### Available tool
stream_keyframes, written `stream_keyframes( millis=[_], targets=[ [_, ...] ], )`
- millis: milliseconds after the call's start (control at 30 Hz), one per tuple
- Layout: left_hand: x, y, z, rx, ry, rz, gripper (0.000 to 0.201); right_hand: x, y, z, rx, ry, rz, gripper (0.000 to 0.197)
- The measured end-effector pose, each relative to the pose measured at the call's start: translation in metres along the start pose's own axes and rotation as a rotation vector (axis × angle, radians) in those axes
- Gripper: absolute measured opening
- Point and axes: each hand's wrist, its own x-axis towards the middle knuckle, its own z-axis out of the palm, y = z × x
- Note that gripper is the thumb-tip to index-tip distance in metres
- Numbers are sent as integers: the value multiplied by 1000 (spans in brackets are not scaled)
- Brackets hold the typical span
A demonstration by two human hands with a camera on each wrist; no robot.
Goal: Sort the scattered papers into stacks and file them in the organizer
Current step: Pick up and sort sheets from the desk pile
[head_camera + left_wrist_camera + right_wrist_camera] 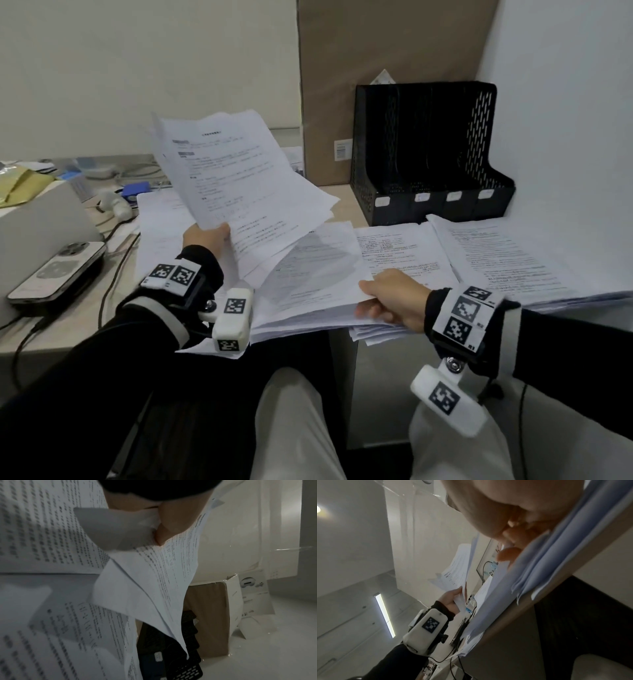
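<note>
My left hand (pixel 214 234) grips a sheaf of printed papers (pixel 239 178) by its lower corner and holds it tilted up above the desk. In the left wrist view the thumb (pixel 171 524) pinches these sheets (pixel 154 574). My right hand (pixel 371 298) grips the front edge of a paper stack (pixel 315 274) that overhangs the desk edge, thumb on top; the right wrist view shows its fingers (pixel 510 534) curled under that stack (pixel 556 561). A black mesh organizer (pixel 428 150) with several slots stands at the back right. Another thick paper stack (pixel 513 253) lies to its front right.
A phone (pixel 58 270) lies on a white box at the left, with cables (pixel 113 267) trailing across the desk. A tall cardboard sheet (pixel 376 68) leans on the wall behind the organizer. Small clutter, including a blue item (pixel 137 192), sits at the back left.
</note>
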Motion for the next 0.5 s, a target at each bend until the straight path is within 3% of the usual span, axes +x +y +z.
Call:
stream_keyframes(
  millis=[100,200,333,433,500],
  targets=[
    [-5,-5,4,-12,-35,3,43,-11,-4,-3,-203,-45,13,41],
    [-9,-8,6,-33,-78,-6,44,-17,-12,-16,-423,10,-87,60],
    [-16,-10,7,-99,-185,-4,43,-12,-31,-40,-195,125,-193,70],
    [-20,-13,6,-154,-262,-17,48,-14,-45,-45,-78,62,-240,69],
    [-21,-14,6,-189,-312,-24,51,-15,-51,-39,-109,22,-276,58]
  ],
)
